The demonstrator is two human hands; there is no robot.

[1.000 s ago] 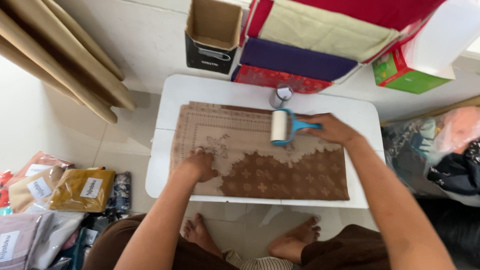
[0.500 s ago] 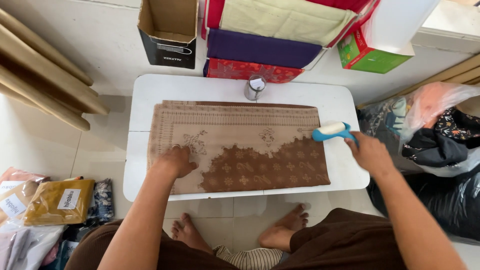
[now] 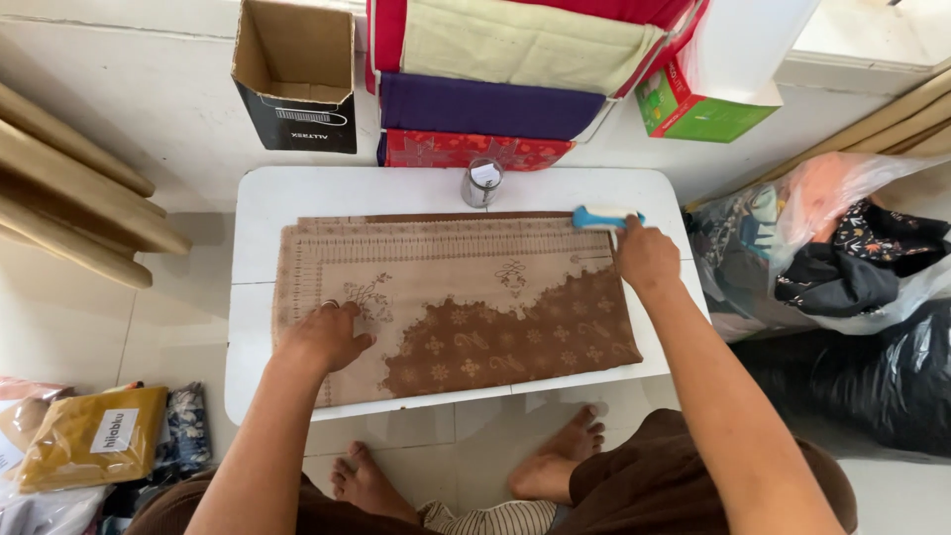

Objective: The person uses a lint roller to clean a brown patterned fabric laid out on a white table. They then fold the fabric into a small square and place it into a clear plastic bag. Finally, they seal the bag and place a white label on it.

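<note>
Landmark: small white table [image 3: 258, 213], rounded corners, smooth top.

Containers. Behind the table's far left corner, an open cardboard box [image 3: 295, 74], brown inside, dark outer face, nothing visible in it. Behind the far edge, a red-framed stack of folded cloth [image 3: 495, 104]: cream on top, purple beneath, patterned red at the bottom. Behind the far right corner, a green carton [image 3: 703, 114]. Right of the table, a clear plastic bag [image 3: 842, 228] stuffed with mixed garments, and a black plastic bag [image 3: 872, 381] nearer the person, contents hidden. Left of the near corner, a mustard cloth in clear wrap [image 3: 79, 436]. On the table's far edge, a small metal tin [image 3: 482, 183], cylindrical, upright.

Materials. Brown patterned fabric [image 3: 456, 297] lies flat over most of the tabletop: pale tan field with fine borders and floral motifs, darker brown scalloped section toward the near right. Wooden boards [image 3: 69, 198] lean left of the table.

Hands. Left hand [image 3: 325, 337] spread flat, palm down, pressing the fabric near its near left part; holds nothing. Right hand [image 3: 646, 258] closed around the blue handle of a lint roller [image 3: 602, 218], which sits at the fabric's far right corner, near the tin.
</note>
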